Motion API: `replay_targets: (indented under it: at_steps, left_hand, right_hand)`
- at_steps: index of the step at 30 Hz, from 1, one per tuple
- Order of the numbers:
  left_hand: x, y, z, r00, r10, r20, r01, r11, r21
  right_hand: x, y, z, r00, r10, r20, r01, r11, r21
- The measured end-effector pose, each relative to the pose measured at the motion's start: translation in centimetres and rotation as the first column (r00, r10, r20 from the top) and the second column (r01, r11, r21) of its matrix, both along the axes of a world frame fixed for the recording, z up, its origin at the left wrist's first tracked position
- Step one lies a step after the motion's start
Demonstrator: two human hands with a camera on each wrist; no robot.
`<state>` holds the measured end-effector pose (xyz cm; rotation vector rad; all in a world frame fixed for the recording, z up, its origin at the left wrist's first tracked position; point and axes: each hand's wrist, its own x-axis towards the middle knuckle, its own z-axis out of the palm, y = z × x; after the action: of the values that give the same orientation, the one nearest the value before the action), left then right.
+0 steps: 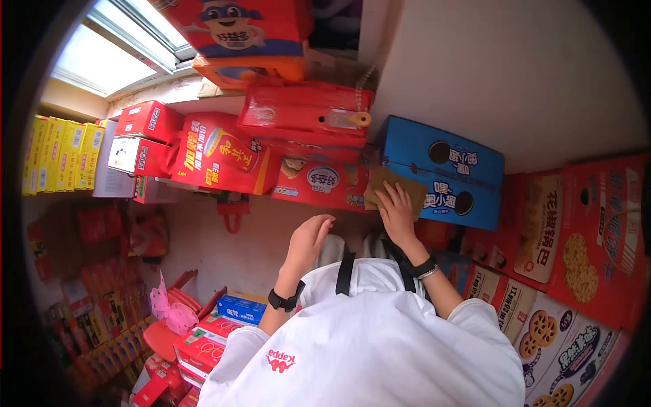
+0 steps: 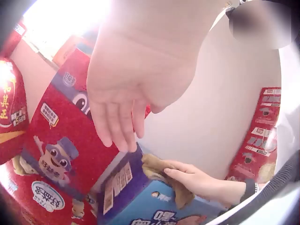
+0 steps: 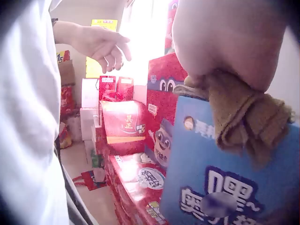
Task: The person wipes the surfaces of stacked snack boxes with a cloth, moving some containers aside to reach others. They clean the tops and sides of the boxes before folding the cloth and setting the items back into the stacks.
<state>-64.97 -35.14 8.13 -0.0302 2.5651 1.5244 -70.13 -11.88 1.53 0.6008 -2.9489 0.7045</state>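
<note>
My right hand holds a brown cloth against the end of a blue carton with cookie pictures. In the left wrist view the thumb lies over the bunched cloth, and part of it drapes down the carton's blue face. Folds of the cloth hang below the palm in the right wrist view. My left hand hovers in the air before the red snack box. It holds nothing, its fingers loosely bent.
Red gift packs are stacked behind the row, beside yellow boxes near the window. Red cartons and white cookie cartons line the right. A pink bow and red boxes stand at lower left.
</note>
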Motion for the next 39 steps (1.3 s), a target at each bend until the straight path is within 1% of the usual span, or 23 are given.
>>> replay_targets:
  at_steps: [1,2,3,4,5,7,8,10,11,13,15,18,19,22,25,27,29,31,32,33,35,37,39]
  left_hand:
    - [-0.5,-0.9,0.3,1.000,-0.011,-0.021,0.011,1.000,-0.006]
    - [-0.9,-1.8,0.4,0.999,-0.011,-0.030,0.011,1.000,-0.004]
    - [-1.2,-2.6,0.5,1.000,-0.009,-0.019,0.009,1.000,0.021]
    - [-1.5,-3.5,0.5,1.000,-0.007,-0.006,0.007,0.999,0.046]
    - [-1.7,-4.4,0.6,1.000,-0.007,-0.006,0.007,0.999,0.045]
    - [-2.0,-6.0,0.8,0.999,-0.041,-0.019,0.043,0.993,0.113]
    - [-1.8,-6.7,1.0,0.999,-0.040,-0.014,0.041,0.993,0.111]
    - [-1.9,-7.9,2.1,0.996,-0.087,0.026,0.078,0.966,0.245]
    - [-1.9,-8.5,2.7,0.995,-0.092,0.029,0.082,0.968,0.238]
    - [-1.7,-9.4,3.8,0.987,-0.128,0.099,0.070,0.889,0.452]
    - [-1.7,-10.2,4.1,0.974,-0.184,0.129,0.096,0.860,0.501]
    - [-1.8,-9.8,4.3,0.963,-0.238,0.126,0.089,0.723,0.685]
    - [-2.0,-9.7,4.3,0.963,-0.241,0.121,0.095,0.723,0.684]
    - [-2.3,-9.0,3.4,0.981,-0.159,-0.109,0.192,0.863,0.468]
    - [-2.2,-8.6,3.6,0.991,-0.114,-0.066,0.131,0.810,0.572]
    - [-1.9,-8.5,3.5,0.990,-0.112,-0.080,0.138,0.801,0.583]
    - [-1.3,-8.4,4.8,0.993,-0.108,-0.038,0.109,0.796,0.596]
    - [-1.3,-8.4,5.5,0.991,-0.074,-0.108,0.120,0.843,0.524]
    - [-1.2,-8.4,5.8,0.984,-0.044,-0.173,0.118,0.886,0.448]
    - [-1.1,-8.7,6.1,0.984,-0.040,-0.171,0.114,0.886,0.449]
    - [-1.4,-9.2,7.0,0.977,-0.083,-0.196,0.134,0.955,0.265]
    - [-1.3,-8.6,7.5,0.970,-0.060,-0.237,0.115,0.968,0.224]
    - [-1.0,-8.1,7.2,0.958,-0.110,-0.263,0.163,0.969,0.188]
  right_hand:
    - [-0.1,-0.9,-0.7,1.000,0.000,-0.011,0.000,1.000,0.003]
    - [-0.1,-1.9,-1.5,0.970,-0.128,0.205,0.185,0.939,-0.289]
    - [-0.2,-2.9,-2.4,0.882,-0.171,0.439,0.400,0.764,-0.506]
    - [-0.4,-4.1,-0.2,0.774,-0.052,0.631,0.573,0.483,-0.662]
    - [-0.5,-5.2,2.9,0.652,0.140,0.745,0.729,0.154,-0.667]
    - [-0.5,-6.9,5.6,0.625,0.402,0.669,0.763,-0.136,-0.632]
    - [-0.3,-7.9,6.9,0.621,0.404,0.671,0.767,-0.136,-0.627]
    - [-0.1,-9.6,8.8,0.534,0.648,0.544,0.837,-0.311,-0.451]
    - [0.0,-10.2,8.4,0.536,0.649,0.540,0.836,-0.318,-0.447]
    - [0.2,-11.2,8.1,0.523,0.797,0.301,0.826,-0.388,-0.408]
    - [0.6,-12.4,9.5,0.533,0.782,0.323,0.820,-0.383,-0.425]
    - [0.6,-13.3,10.8,0.531,0.805,0.266,0.817,-0.401,-0.415]
    - [0.8,-13.4,11.1,0.539,0.798,0.272,0.806,-0.394,-0.442]
    - [2.6,-13.5,10.5,0.543,0.791,0.283,0.805,-0.393,-0.445]
    - [3.6,-13.9,10.6,0.549,0.757,0.355,0.804,-0.361,-0.473]
    - [3.7,-14.0,9.8,0.547,0.674,0.497,0.819,-0.307,-0.484]
    - [3.5,-14.2,9.6,0.564,0.637,0.525,0.801,-0.270,-0.534]
    - [3.3,-14.4,9.1,0.666,0.484,0.568,0.694,-0.121,-0.710]
    - [3.2,-14.2,8.8,0.645,0.480,0.594,0.681,-0.010,-0.732]
    - [3.3,-14.2,8.7,0.643,0.481,0.596,0.683,-0.007,-0.731]
    - [3.4,-14.8,9.2,0.661,0.359,0.659,0.652,0.161,-0.741]
    - [4.0,-15.0,9.5,0.657,0.391,0.645,0.649,0.142,-0.747]
    - [4.6,-15.1,8.8,0.596,0.501,0.627,0.627,0.197,-0.754]
